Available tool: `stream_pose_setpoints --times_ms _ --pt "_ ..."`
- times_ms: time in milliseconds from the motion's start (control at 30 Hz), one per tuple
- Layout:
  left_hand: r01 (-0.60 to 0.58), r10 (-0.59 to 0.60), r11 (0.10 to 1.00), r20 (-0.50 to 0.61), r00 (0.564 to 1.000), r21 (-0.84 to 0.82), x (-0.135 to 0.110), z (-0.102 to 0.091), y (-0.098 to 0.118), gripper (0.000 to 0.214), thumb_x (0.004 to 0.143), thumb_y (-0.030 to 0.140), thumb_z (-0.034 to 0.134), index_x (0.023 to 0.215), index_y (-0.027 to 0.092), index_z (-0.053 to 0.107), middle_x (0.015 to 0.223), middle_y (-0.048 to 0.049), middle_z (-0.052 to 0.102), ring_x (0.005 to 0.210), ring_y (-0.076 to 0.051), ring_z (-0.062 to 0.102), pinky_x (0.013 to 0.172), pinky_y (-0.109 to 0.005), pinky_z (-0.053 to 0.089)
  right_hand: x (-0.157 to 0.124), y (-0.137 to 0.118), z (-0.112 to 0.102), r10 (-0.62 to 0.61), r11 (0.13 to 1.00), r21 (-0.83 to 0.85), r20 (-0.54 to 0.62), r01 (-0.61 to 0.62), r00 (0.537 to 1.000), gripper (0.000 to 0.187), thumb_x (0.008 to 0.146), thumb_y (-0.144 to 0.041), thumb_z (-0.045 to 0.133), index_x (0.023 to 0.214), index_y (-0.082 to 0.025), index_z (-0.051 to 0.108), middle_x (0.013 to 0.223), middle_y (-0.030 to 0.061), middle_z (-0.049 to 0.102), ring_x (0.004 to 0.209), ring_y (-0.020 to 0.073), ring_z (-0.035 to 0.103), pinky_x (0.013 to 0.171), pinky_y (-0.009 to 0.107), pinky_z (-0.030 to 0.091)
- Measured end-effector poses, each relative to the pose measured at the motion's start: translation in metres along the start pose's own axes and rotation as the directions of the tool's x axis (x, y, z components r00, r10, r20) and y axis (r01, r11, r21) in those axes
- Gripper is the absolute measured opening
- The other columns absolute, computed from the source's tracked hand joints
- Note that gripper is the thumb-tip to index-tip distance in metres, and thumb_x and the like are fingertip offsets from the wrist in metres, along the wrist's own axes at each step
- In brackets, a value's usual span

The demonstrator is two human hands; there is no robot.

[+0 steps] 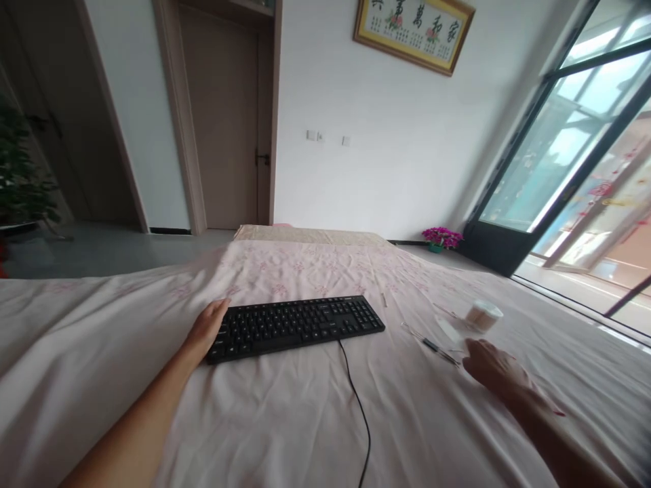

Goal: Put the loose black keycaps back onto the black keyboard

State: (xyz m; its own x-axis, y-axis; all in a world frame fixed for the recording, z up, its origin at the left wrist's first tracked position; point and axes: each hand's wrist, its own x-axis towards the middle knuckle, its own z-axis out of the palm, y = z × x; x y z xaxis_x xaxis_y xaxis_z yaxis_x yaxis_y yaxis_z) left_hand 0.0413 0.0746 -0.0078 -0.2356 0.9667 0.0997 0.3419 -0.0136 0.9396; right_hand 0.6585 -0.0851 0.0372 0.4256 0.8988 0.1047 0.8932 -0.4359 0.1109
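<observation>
A black computer keyboard (300, 325) lies on the pink flowered cloth, its cable running toward me. My left hand (207, 327) is closed around the keyboard's left end, with some fingers hidden. To the right, my right hand (491, 362) is low over the cloth, fingers bunched downward; whatever they hold is hidden. Just beyond those fingers lies a flat whitish item (450, 332), too blurred to name. A clear round tub of what look like cotton swabs (483, 315) stands behind the right hand. Left of that hand rests a slim metal tool with a dark grip (431, 344).
The wrinkled pink cloth (285, 407) covers the broad surface before me. A thin light stick (384, 299) lies beyond the keyboard's right end. Farther off are a potted magenta flower (441, 237), a closed door (221, 122) and a glass door (539, 156).
</observation>
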Motion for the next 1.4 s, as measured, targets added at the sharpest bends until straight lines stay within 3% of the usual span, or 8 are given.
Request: stream_pose_setpoints --times_ms 200,300,467,800,1033,1167,1267,1400 --pt "-0.122 0.096 0.981 0.172 0.98 0.15 0.0 0.005 0.009 0.061 0.085 0.061 0.029 0.109 0.018 0.065 0.12 -0.0084 0.063 0.121 -0.027 0.05 0.107 -0.038 0.032 0.002 -0.033 -0.049 0.033 0.903 0.428 -0.172 0.044 0.985 0.029 0.073 -0.027 0.052 0.096 -0.017 0.066 0.073 0.0075 0.061 0.062 0.019 0.055 0.057 0.03 0.036" --pt "-0.128 0.098 0.981 0.194 0.976 0.148 0.001 0.005 0.014 0.064 0.086 0.063 0.024 0.109 0.018 0.064 0.12 -0.0083 0.063 0.12 -0.026 0.051 0.106 -0.037 0.032 -0.009 -0.093 -0.076 -0.075 0.519 0.832 -0.185 0.196 0.98 0.038 0.08 -0.039 0.05 0.107 -0.017 0.065 0.062 0.0016 0.055 0.054 0.0149 0.05 0.054 0.028 0.039" --pt "-0.16 0.11 0.951 0.194 0.975 0.265 -0.005 0.0 0.025 0.057 0.084 0.063 0.033 0.111 0.023 0.062 0.111 -0.0055 0.067 0.11 -0.027 0.057 0.099 -0.037 0.038 -0.016 -0.199 -0.097 -0.182 0.032 0.982 -0.179 0.188 0.967 0.039 0.078 -0.05 0.057 0.091 -0.016 0.068 0.084 0.0062 0.064 0.061 0.013 0.055 0.058 0.026 0.045" --pt "-0.199 0.163 0.96 0.185 0.969 0.196 -0.012 -0.007 0.012 0.052 0.086 0.057 0.034 0.11 0.023 0.065 0.115 -0.0026 0.067 0.111 -0.023 0.058 0.094 -0.028 0.041 -0.001 -0.307 -0.084 -0.344 0.278 0.888 -0.263 0.366 0.901 0.049 0.087 -0.056 0.04 0.092 -0.015 0.066 0.071 0.0033 0.064 0.066 0.0168 0.061 0.066 0.027 0.048" --pt "-0.231 0.186 0.937 0.184 0.965 0.262 -0.01 -0.006 0.01 0.045 0.085 0.051 0.036 0.101 0.023 0.068 0.107 -0.0015 0.07 0.101 -0.022 0.061 0.087 -0.027 0.042 -0.009 -0.307 -0.097 -0.526 0.629 0.497 -0.295 0.598 0.798 0.038 0.093 -0.034 0.035 0.073 -0.018 0.063 0.065 0.0042 0.062 0.066 0.0161 0.059 0.063 0.025 0.038" --pt "-0.247 0.197 0.925 0.193 0.961 0.287 -0.009 -0.005 0.01 0.043 0.085 0.048 0.036 0.1 0.023 0.068 0.105 -0.0023 0.07 0.1 -0.022 0.061 0.086 -0.027 0.042 -0.021 -0.295 -0.121 -0.441 0.809 0.306 -0.247 0.502 0.863 0.033 0.089 -0.028 0.04 0.065 -0.018 0.061 0.065 0.0081 0.063 0.066 0.0191 0.059 0.06 0.027 0.034" --pt "-0.243 0.19 0.922 0.195 0.962 0.303 -0.01 -0.004 0.011 0.043 0.085 0.048 0.036 0.1 0.023 0.068 0.105 -0.0032 0.07 0.1 -0.022 0.061 0.086 -0.028 0.042 -0.024 -0.297 -0.124 -0.389 0.746 0.455 -0.295 0.486 0.873 0.036 0.09 -0.036 0.039 0.072 -0.018 0.065 0.065 0.0064 0.064 0.068 0.0197 0.061 0.061 0.027 0.037" --pt "-0.245 0.194 0.92 0.189 0.963 0.306 -0.012 -0.005 0.014 0.043 0.085 0.048 0.036 0.1 0.023 0.068 0.107 -0.003 0.07 0.102 -0.022 0.061 0.086 -0.028 0.042 -0.017 -0.311 -0.102 -0.37 0.427 0.779 -0.313 0.46 0.875 0.043 0.089 -0.049 0.04 0.087 -0.018 0.069 0.069 0.0033 0.067 0.069 0.0189 0.064 0.063 0.026 0.044"
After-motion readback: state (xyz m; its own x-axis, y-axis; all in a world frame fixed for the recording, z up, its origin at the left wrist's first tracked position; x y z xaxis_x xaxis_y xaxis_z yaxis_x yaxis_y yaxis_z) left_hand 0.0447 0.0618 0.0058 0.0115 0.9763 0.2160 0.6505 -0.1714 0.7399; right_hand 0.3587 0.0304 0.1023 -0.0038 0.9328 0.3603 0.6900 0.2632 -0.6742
